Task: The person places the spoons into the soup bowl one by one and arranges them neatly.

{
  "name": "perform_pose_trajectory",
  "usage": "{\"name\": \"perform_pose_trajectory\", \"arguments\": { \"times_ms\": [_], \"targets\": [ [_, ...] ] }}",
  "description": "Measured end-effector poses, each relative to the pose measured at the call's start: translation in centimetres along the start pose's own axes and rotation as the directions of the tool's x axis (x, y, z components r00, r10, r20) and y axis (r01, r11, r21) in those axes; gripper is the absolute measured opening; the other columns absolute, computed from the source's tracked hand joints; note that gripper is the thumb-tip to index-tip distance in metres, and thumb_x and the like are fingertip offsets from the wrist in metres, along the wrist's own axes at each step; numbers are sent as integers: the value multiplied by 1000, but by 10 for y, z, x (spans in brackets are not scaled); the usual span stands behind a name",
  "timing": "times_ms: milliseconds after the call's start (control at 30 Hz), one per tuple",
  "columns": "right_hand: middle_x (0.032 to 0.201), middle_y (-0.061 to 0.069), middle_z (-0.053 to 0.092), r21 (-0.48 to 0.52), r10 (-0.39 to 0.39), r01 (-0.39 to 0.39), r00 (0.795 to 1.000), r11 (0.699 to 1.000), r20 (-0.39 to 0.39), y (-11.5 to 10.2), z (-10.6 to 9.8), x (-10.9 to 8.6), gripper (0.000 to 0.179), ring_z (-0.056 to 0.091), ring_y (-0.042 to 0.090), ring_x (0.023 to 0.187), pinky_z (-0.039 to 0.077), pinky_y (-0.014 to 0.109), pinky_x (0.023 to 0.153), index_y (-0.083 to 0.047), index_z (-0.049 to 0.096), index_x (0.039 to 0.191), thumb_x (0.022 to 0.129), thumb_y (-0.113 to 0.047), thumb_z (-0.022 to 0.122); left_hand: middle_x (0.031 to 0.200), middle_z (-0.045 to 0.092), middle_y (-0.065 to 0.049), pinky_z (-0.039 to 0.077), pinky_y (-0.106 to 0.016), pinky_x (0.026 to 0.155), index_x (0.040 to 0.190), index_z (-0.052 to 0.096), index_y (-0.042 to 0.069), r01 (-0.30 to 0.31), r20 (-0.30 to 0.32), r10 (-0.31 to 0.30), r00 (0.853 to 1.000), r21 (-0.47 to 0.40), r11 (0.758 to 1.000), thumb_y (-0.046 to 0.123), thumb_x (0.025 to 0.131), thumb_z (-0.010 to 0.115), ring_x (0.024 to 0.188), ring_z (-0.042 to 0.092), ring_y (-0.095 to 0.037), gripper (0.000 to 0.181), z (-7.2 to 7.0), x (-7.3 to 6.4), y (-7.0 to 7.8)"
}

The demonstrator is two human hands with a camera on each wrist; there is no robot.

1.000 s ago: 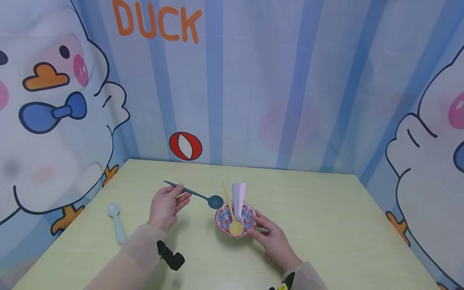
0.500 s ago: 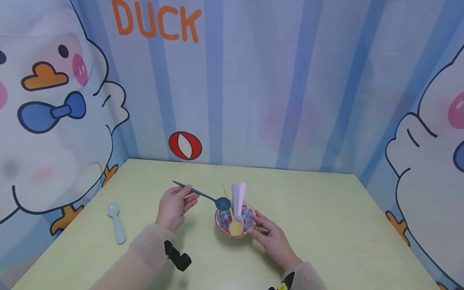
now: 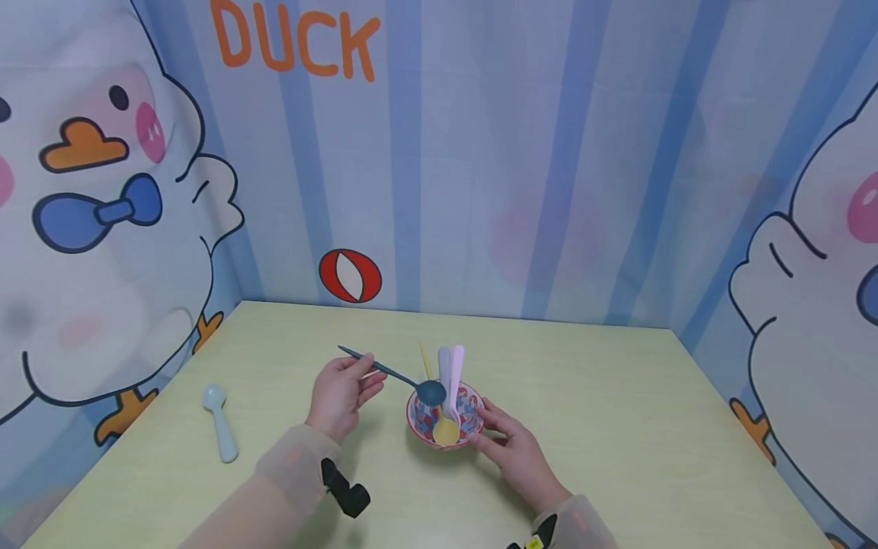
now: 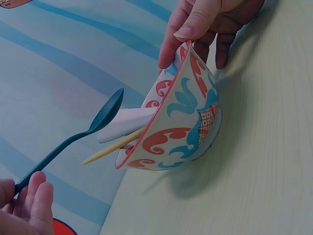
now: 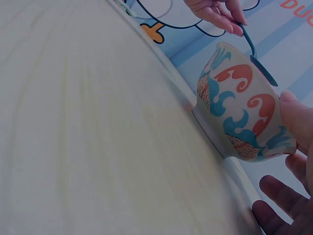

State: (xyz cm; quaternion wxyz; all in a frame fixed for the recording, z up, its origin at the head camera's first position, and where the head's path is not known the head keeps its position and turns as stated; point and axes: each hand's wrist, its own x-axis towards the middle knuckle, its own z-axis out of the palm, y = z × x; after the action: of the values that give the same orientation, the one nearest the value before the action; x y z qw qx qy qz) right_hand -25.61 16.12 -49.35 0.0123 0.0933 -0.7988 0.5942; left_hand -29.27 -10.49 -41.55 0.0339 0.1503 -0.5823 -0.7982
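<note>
My left hand [image 3: 343, 400] pinches the handle of a dark teal spoon [image 3: 430, 393] between thumb and fingers. The spoon's head hangs above the left side of a patterned bowl [image 4: 183, 125], apart from its rim in the left wrist view. On the bowl's right edge, my right hand [image 3: 513, 451] grips the rim with thumb and fingers. Inside the bowl lean a yellow spoon [image 3: 446, 432], a pink spoon [image 3: 456, 381] and a greyish-purple handle [image 3: 444, 364], whose lower end is hidden. The bowl stands on the table.
A pale blue spoon [image 3: 221, 427] lies on the light yellow table [image 3: 590, 396] to the left of my left forearm. Behind the table hangs a striped blue curtain [image 3: 473, 152] with duck prints.
My left hand has moved right with the teal spoon, bringing its head from beside the bowl to over it. The right hand and the bowl have stayed in place.
</note>
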Motion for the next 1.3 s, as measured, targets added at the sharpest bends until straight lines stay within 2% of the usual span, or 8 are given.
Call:
{"name": "perform_pose_trajectory", "arguments": {
  "times_ms": [133, 367, 500, 633, 800, 1000, 1300],
  "targets": [
    [149, 1, 41, -1, -8, 8, 1000, 1000, -2, 0, 0, 0, 46, 54, 23, 119, 48, 38, 93, -12, 62, 129, 86, -21, 74, 109, 62, -15, 56, -29, 76, 118, 47, 2, 7, 2, -7, 1000, 11, 1000, 19, 95, 62, 80, 68, -17, 32, 2, -1, -2],
    [150, 2, 40, -4, -9, 9, 1000, 1000, 7, 2, -1, 1, 47, 55, 22, 117, 47, 38, 94, -12, 61, 130, 86, -23, 73, 112, 62, -17, 56, -29, 76, 118, 48, 1, 26, 18, -26, 999, 52, 998, 21, 94, 63, 85, 68, -21, 35, 4, 0, -9],
    [150, 1, 40, -7, -7, 7, 1000, 1000, 12, 2, -1, 2, 47, 55, 22, 117, 47, 39, 94, -12, 60, 130, 86, -24, 73, 106, 64, -16, 56, -29, 74, 117, 49, 1, 22, 36, -26, 999, 93, 995, 21, 93, 64, 89, 69, -24, 34, 6, 2, -13],
    [150, 1, 40, -11, -6, 6, 1000, 1000, 15, 2, -1, 1, 47, 55, 22, 117, 47, 38, 94, -12, 60, 130, 86, -25, 73, 99, 65, -15, 57, -30, 72, 114, 51, -1, 7, 65, -16, 998, 135, 991, 18, 94, 64, 84, 69, -23, 31, 7, 3, -16],
    [150, 3, 39, -10, -10, 10, 1000, 1000, 17, 1, -1, 1, 46, 55, 23, 117, 47, 39, 94, -11, 60, 130, 87, -23, 72, 98, 64, -16, 57, -31, 71, 114, 51, -2, 4, 82, -19, 996, 186, 982, 17, 94, 64, 78, 69, -20, 31, 10, 3, -18],
    [150, 2, 39, -4, -10, 10, 1000, 1000, 19, -1, -1, 0, 47, 55, 22, 117, 47, 39, 93, -11, 60, 130, 87, -22, 72, 101, 66, -17, 57, -31, 72, 115, 52, -1, 14, 88, -36, 995, 243, 970, 17, 94, 63, 81, 69, -21, 29, 13, 7, -19],
    [150, 4, 40, -3, -27, 27, 1000, 1000, 15, 1, -1, 1, 47, 55, 23, 116, 47, 35, 92, -10, 60, 130, 86, -20, 73, 96, 68, -16, 57, -30, 70, 112, 56, -2, 3, 81, -30, 996, 315, 949, 16, 93, 65, 76, 68, -18, 28, 19, 15, -23]
  ]
}}
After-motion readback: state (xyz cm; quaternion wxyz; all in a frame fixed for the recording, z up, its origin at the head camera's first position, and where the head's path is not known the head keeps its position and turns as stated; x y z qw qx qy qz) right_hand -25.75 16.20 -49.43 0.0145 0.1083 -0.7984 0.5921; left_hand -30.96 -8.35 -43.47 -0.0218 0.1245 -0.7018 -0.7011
